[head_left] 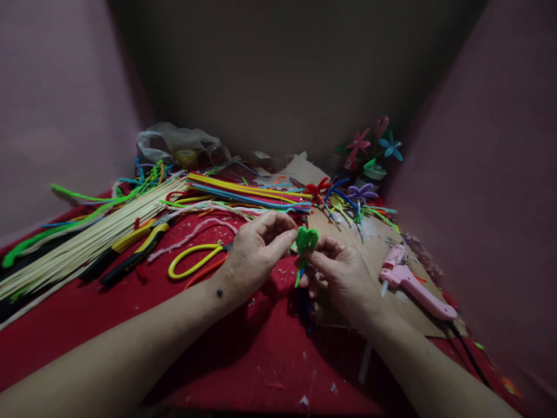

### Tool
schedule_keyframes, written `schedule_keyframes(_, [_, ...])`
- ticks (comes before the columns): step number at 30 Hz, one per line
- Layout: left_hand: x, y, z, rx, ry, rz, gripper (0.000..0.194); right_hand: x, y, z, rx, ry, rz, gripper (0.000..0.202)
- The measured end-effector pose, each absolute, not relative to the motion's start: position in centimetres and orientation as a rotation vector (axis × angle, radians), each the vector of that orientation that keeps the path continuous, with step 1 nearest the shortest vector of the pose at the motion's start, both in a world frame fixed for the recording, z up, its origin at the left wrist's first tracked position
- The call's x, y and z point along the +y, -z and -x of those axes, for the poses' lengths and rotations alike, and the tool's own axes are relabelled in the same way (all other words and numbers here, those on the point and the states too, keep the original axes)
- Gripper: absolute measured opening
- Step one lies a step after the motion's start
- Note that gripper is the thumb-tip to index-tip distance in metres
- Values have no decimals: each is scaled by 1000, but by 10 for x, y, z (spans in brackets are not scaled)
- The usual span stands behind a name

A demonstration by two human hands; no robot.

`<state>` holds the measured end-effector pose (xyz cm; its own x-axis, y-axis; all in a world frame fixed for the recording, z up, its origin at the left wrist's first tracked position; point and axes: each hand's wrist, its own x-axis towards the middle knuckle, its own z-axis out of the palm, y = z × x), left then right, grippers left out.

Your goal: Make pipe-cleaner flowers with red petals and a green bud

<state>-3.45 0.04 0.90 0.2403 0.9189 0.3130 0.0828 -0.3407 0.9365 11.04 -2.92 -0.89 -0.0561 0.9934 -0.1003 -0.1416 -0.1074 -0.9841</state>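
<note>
Between my hands, above the table, is a small green flower (307, 238) of fuzzy pipe cleaner, with green and blue ends hanging below it. My right hand (342, 270) is closed around its base, thumb and fingers pinching it from the right. From the left, my left hand (263, 241) pinches at the flower's edge with thumb and fingertips; its other fingers are curled. Just beyond the flower lie a red pipe-cleaner flower (318, 188) and a purple one (362, 194).
Brown cardboard (343, 310) carries a pink glue gun (418, 289) at right. Pliers (134, 251), a yellow-handled tool (187, 261), thin wooden sticks (87, 238) and pipe cleaners (252, 191) lie at left and back. Finished flowers (390, 146) stand at the back right. Walls enclose the table.
</note>
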Motion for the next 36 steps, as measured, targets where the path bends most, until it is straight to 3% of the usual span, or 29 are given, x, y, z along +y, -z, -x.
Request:
schedule_keyframes(21, [-4,-9,41,1023,-1270,-2450,33,-33,7,-107,-1218,-1231,1319,5])
schedule_keyframes(36, [-2,-5,41,965,-1307,-2553,23,-33,3,-109,-1301,-1193,1405,6])
